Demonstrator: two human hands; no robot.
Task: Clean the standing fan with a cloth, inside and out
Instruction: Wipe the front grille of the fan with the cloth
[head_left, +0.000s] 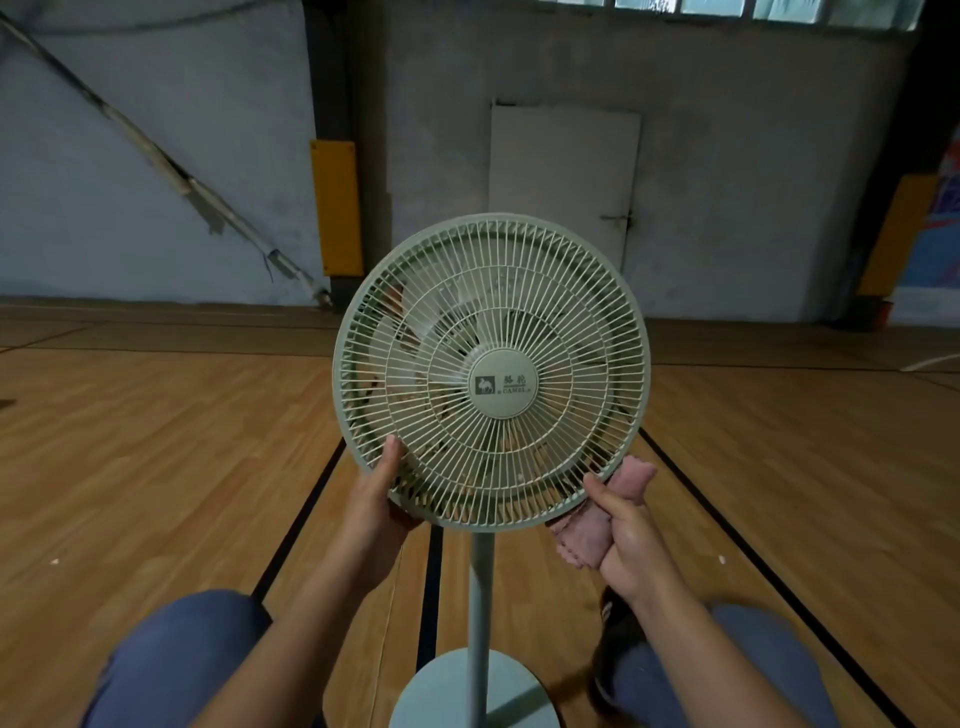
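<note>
At the fan's (491, 371) lower rim, left hand (376, 493) grips the grille; right hand (623, 535) clutches a pink cloth (584, 540) against it.

The fan (491, 371) looks like matt pale-green plastic, its grille smooth; the cloth (587, 540) is soft pink fabric; the floor (156, 441) is glossy wood

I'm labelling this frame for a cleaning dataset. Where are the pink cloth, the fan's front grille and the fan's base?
pink cloth (584, 540): head view, on the bunched fabric below the right thumb.
front grille (550, 312): head view, on its upper-right ribs.
base (447, 691): head view, on the round foot left of the pole.
</note>
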